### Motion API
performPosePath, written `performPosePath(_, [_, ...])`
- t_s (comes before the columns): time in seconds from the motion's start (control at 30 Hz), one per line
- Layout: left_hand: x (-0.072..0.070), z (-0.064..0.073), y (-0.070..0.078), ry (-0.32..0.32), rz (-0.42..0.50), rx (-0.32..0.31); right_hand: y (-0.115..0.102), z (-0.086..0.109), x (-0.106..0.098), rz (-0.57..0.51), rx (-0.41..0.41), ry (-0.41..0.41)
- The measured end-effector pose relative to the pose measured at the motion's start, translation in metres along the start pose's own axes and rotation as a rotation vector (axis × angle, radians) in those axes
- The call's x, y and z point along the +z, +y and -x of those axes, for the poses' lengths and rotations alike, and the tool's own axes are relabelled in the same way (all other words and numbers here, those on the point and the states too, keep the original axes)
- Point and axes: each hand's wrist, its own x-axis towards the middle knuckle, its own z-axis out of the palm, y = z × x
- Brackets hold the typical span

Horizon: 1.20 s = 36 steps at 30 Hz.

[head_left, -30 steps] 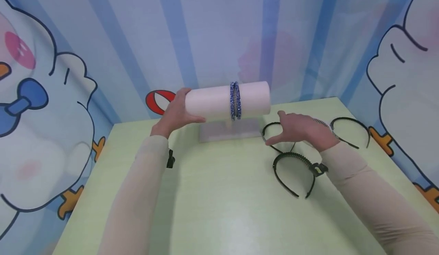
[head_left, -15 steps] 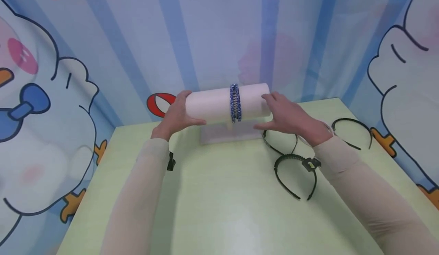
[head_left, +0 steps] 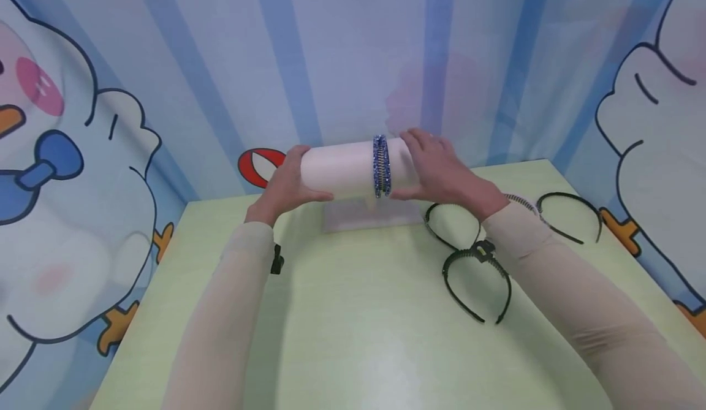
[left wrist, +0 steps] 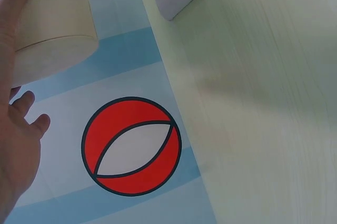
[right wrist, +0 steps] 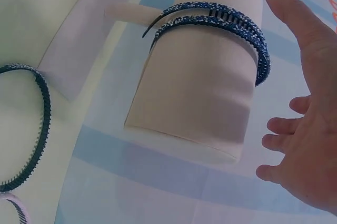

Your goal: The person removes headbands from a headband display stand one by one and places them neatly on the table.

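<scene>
A white cylindrical display roll (head_left: 339, 168) on a flat pale base (head_left: 353, 215) stands at the back of the table. Around its right half sits a blue glittery headband (head_left: 381, 166), with two strips and comb teeth visible in the right wrist view. My left hand (head_left: 280, 184) holds the roll's left end, thumb along the front. My right hand (head_left: 444, 168) is at the right end, thumb low and fingers above, fingertips close to the headband. In the right wrist view its fingers (right wrist: 281, 125) are spread apart beside the roll; contact with the headband is not plain.
Several more headbands lie on the right of the table: a black toothed one (head_left: 449, 284) in front, a dark one (head_left: 436, 232) behind it, and another black one (head_left: 573, 197) farther right. A patterned curtain (head_left: 353, 48) hangs directly behind the table.
My right hand has moved left and up from above the headbands on the table to the roll's right end, close to the blue headband. My left hand stays on the roll.
</scene>
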Motion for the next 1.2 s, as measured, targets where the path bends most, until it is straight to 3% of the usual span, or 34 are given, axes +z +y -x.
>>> performPosePath(0.43, [-0.002, 0.0, -0.002, 0.002, 0.0, -0.001, -0.002, -0.026, 0.008, 0.103, -0.11, -0.071])
performPosePath(0.97, [0.003, 0.003, -0.005, 0.007, 0.017, -0.016, 0.004, -0.047, 0.013, 0.174, -0.1, -0.151])
performPosePath(1.2, [0.002, 0.0, -0.004, 0.014, -0.006, 0.017, -0.002, -0.055, 0.017, 0.209, -0.1, -0.161])
